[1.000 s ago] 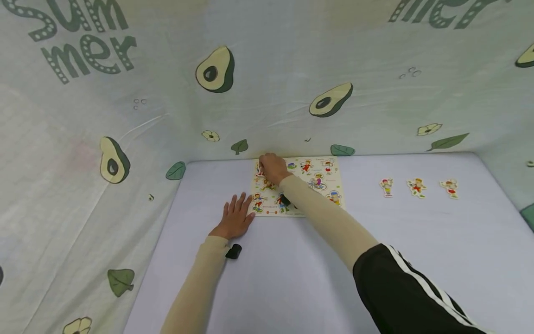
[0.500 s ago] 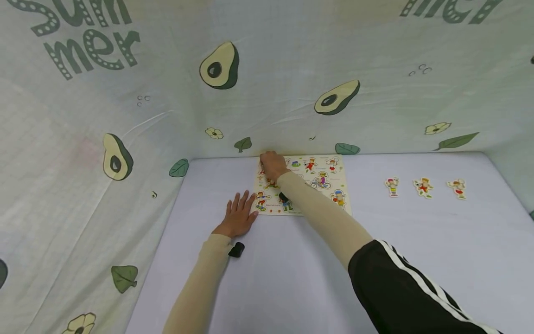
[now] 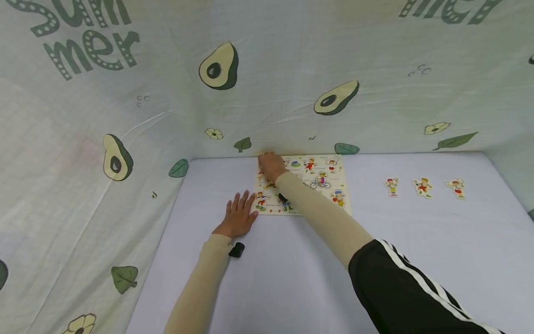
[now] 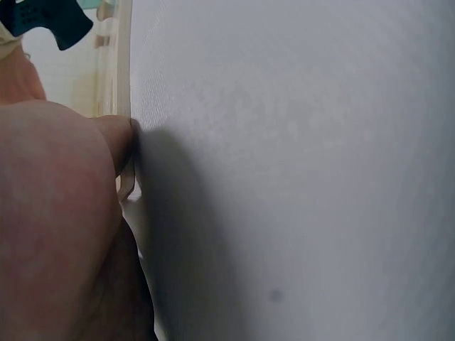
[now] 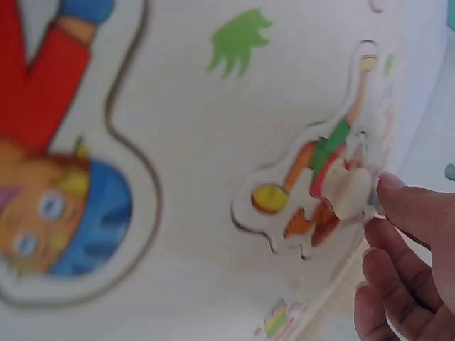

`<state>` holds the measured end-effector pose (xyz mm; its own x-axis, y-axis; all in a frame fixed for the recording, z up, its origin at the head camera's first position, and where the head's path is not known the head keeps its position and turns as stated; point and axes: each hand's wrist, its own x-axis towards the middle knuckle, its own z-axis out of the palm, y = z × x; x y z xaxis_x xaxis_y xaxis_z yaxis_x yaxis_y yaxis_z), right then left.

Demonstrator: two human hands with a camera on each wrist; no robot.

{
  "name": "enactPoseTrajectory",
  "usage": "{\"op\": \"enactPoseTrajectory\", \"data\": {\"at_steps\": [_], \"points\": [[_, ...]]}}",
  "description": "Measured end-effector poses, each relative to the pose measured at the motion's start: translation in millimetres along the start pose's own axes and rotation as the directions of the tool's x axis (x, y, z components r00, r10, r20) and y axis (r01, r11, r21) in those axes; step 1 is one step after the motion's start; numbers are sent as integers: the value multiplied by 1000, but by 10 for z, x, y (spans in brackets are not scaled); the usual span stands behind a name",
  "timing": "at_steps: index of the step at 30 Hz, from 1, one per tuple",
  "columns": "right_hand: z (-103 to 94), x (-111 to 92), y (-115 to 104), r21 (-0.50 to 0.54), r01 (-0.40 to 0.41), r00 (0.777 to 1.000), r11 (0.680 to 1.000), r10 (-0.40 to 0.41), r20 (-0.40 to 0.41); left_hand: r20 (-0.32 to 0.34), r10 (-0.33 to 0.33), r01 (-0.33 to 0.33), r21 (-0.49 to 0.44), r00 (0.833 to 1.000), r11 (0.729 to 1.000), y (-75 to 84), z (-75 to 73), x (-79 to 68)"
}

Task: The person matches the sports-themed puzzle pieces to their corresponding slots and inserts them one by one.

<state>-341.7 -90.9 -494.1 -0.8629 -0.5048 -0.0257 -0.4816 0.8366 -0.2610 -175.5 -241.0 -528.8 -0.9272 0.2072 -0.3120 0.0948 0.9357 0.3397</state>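
Observation:
A wooden puzzle board [image 3: 304, 167] with printed sports figures lies at the far edge of the table. My right hand [image 3: 271, 167] is over its far left corner, hiding part of it. In the right wrist view, the right thumb and index finger [image 5: 402, 213] pinch at the edge of a small figure puzzle piece [image 5: 334, 163], which lies at its cut-out; whether it sits flush cannot be told. My left hand [image 3: 238, 215] lies spread on the table at the board's near left corner. The left wrist view shows the left thumb [image 4: 114, 138] against the board's side [image 4: 122, 64].
To the right of the board, a row of loose figure pieces lies on the white table: one [image 3: 392, 186] on the left, one [image 3: 423, 187] in the middle, one [image 3: 456, 188] on the right. A printed cloth [image 3: 271, 69] hangs behind the table.
The camera view has shifted slightly since a second ago. My right hand stays at the board's far left corner with only a slight shift; my left hand keeps its place.

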Motion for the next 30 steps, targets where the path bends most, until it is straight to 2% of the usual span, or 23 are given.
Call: {"op": "enactPoseTrajectory", "data": {"at_steps": [6, 11, 15, 20, 30], "points": [[-134, -127, 63, -47, 15, 1000, 999, -16, -27, -10, 5, -5, 5, 1000, 1000, -17, 49, 24], [-301, -299, 123, -56, 38, 997, 998, -41, -64, -8, 0, 0, 3, 1000, 1000, 5, 13, -10], [-429, -498, 192, -57, 56, 995, 997, -60, -84, -4, -4, 4, 5, 1000, 1000, 7, 16, -20], [-521, -767, 325, -48, 69, 985, 996, -76, -154, -11, 9, -9, 5, 1000, 1000, -31, 48, -29], [-574, -1289, 745, -69, 18, 973, 997, -33, -229, -8, 7, -7, -7, 1000, 1000, 90, -25, -90]]}}
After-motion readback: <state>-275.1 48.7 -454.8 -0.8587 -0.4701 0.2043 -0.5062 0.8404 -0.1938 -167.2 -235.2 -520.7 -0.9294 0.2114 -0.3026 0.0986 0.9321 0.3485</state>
